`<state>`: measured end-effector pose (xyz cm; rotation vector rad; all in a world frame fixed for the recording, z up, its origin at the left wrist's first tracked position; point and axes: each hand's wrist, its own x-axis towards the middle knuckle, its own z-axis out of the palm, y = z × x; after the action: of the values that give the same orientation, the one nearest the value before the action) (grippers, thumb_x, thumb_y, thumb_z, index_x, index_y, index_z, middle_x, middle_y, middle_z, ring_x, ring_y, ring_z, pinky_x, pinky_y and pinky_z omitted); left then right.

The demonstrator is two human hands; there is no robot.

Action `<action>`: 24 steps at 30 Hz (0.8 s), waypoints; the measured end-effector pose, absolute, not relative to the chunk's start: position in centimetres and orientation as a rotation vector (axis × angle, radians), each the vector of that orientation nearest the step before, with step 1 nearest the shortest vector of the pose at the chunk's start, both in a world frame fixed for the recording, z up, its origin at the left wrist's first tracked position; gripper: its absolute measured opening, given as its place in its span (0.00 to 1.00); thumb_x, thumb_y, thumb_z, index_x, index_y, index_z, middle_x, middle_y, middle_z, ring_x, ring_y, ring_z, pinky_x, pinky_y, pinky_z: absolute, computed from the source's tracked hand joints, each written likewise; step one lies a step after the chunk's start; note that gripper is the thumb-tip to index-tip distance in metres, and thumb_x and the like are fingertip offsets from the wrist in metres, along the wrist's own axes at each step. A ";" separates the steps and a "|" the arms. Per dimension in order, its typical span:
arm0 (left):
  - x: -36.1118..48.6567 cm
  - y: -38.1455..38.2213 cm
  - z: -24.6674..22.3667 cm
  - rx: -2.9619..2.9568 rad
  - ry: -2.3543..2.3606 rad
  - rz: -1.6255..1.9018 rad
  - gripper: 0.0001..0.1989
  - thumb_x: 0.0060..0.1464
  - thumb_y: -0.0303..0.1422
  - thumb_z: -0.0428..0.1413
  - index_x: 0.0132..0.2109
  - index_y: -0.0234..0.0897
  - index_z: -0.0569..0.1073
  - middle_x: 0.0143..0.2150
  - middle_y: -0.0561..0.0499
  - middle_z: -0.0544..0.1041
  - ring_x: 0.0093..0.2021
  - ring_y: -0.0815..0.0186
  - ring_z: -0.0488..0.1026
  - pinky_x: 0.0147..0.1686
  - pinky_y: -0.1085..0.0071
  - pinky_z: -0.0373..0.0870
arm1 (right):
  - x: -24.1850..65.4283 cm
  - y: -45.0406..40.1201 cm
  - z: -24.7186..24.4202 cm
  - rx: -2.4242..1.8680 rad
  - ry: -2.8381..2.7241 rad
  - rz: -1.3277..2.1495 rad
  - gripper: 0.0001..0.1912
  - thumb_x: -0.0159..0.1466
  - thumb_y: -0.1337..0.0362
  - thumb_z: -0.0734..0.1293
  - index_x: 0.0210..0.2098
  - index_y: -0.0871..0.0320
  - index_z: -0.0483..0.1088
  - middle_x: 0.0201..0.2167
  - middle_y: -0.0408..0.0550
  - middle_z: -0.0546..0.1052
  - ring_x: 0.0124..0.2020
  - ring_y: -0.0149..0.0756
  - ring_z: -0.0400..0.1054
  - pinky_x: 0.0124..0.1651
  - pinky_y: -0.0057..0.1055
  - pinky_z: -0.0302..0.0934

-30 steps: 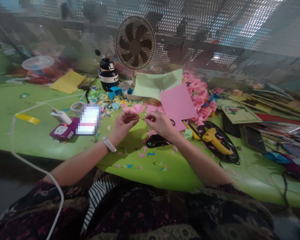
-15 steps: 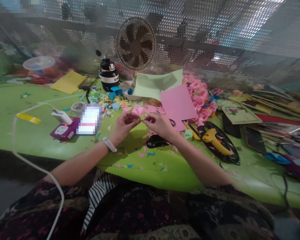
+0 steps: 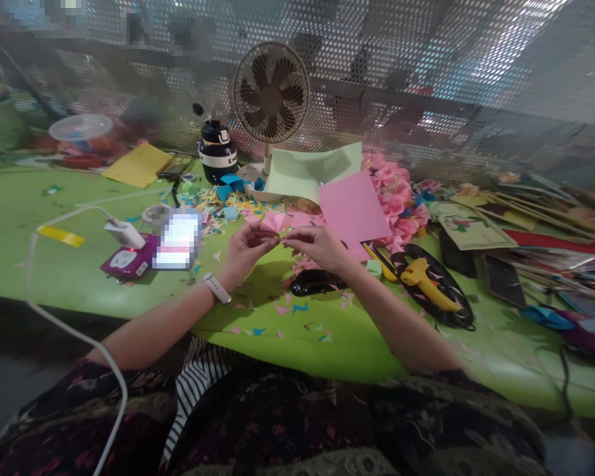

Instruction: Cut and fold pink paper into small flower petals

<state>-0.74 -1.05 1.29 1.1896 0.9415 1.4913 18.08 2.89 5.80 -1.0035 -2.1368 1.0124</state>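
Note:
My left hand [image 3: 248,250], with a white band on the wrist, is pinched closed over the middle of the green table [image 3: 272,344]. Facing it, my right hand [image 3: 322,248] is pinched too, its fingertips nearly meeting the left ones. Whatever lies between the fingertips is too small to make out. Just beyond the hands are folded pink paper pieces [image 3: 274,221]. A pink sheet [image 3: 354,205] leans behind my right hand, against a pale green sheet [image 3: 312,173]. Under my right hand sits a shiny black object [image 3: 313,281].
A fan [image 3: 271,99] and black bottle [image 3: 218,155] stand at the back. On the left are a lit phone [image 3: 177,241] and purple power strip [image 3: 129,263] with a white cable. At right, a yellow glue gun [image 3: 431,284] rests on a black tray, beside pink paper flowers [image 3: 391,188].
The fingers of my right hand have straightened a little and shifted slightly at the tips. My left hand keeps its pinch. The view has tilted up slightly.

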 end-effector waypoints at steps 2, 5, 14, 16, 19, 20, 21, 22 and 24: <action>-0.8 -1.1 1.2 1.197 0.940 1.489 0.16 0.45 0.34 0.68 0.39 0.36 0.72 0.39 0.48 0.79 0.40 0.65 0.78 0.51 0.61 0.74 | 18.0 2.8 5.9 -1.005 -2.123 1.026 0.10 0.62 0.61 0.68 0.38 0.59 0.80 0.33 0.48 0.81 0.29 0.31 0.72 0.36 0.30 0.69; -0.8 -1.1 1.1 1.209 0.928 1.489 0.16 0.46 0.34 0.68 0.40 0.36 0.72 0.40 0.48 0.80 0.41 0.64 0.78 0.51 0.61 0.75 | 17.9 2.7 5.9 -1.015 -2.122 1.015 0.09 0.63 0.63 0.68 0.38 0.60 0.80 0.33 0.48 0.81 0.28 0.30 0.72 0.35 0.29 0.69; -1.0 -0.6 0.4 1.284 0.892 1.501 0.16 0.47 0.35 0.68 0.40 0.35 0.72 0.39 0.47 0.81 0.40 0.65 0.80 0.47 0.62 0.78 | 17.7 2.8 5.2 -0.990 -2.144 0.985 0.11 0.64 0.63 0.66 0.39 0.61 0.79 0.33 0.49 0.81 0.28 0.31 0.73 0.36 0.30 0.69; -0.9 -0.6 0.5 1.305 0.887 1.506 0.16 0.47 0.35 0.68 0.40 0.35 0.72 0.38 0.48 0.81 0.40 0.65 0.80 0.47 0.63 0.78 | 17.8 2.7 5.3 -1.001 -2.158 0.973 0.11 0.64 0.62 0.66 0.38 0.61 0.79 0.32 0.49 0.80 0.27 0.31 0.72 0.35 0.30 0.69; -0.9 -0.6 0.4 1.334 0.885 1.530 0.15 0.48 0.35 0.67 0.40 0.35 0.72 0.38 0.48 0.81 0.39 0.66 0.80 0.46 0.65 0.78 | 18.0 2.4 6.0 -1.028 -2.189 0.917 0.10 0.63 0.62 0.66 0.36 0.61 0.79 0.30 0.48 0.80 0.28 0.31 0.72 0.34 0.29 0.67; -0.9 -0.6 0.3 1.338 0.892 1.548 0.15 0.49 0.35 0.67 0.40 0.35 0.72 0.38 0.48 0.81 0.39 0.66 0.80 0.46 0.66 0.78 | 18.1 2.2 6.3 -1.038 -2.193 0.906 0.10 0.63 0.62 0.66 0.35 0.60 0.79 0.30 0.48 0.80 0.28 0.31 0.72 0.34 0.29 0.66; -0.9 -0.5 0.2 1.343 0.904 1.571 0.15 0.49 0.36 0.67 0.39 0.35 0.72 0.38 0.48 0.81 0.39 0.67 0.80 0.45 0.66 0.78 | 18.2 2.0 6.6 -1.047 -2.189 0.907 0.10 0.63 0.62 0.66 0.35 0.60 0.79 0.29 0.48 0.80 0.27 0.31 0.71 0.33 0.29 0.65; -0.9 -0.4 0.0 1.355 0.919 1.591 0.14 0.49 0.36 0.66 0.39 0.35 0.72 0.37 0.49 0.81 0.38 0.67 0.80 0.44 0.67 0.79 | 18.2 1.8 6.9 -1.054 -2.175 0.924 0.10 0.63 0.62 0.66 0.35 0.60 0.79 0.29 0.48 0.80 0.26 0.30 0.71 0.32 0.29 0.65; -0.9 -0.2 -0.3 1.414 0.952 1.618 0.13 0.50 0.37 0.66 0.38 0.35 0.72 0.36 0.49 0.81 0.37 0.67 0.79 0.42 0.67 0.79 | 18.1 1.5 7.3 -1.056 -2.125 0.973 0.10 0.63 0.61 0.67 0.35 0.61 0.78 0.29 0.48 0.80 0.25 0.29 0.70 0.30 0.28 0.65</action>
<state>-0.90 -0.17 -0.34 1.4136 0.9523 1.6181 18.13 1.46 7.34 -1.0560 -2.1248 0.9734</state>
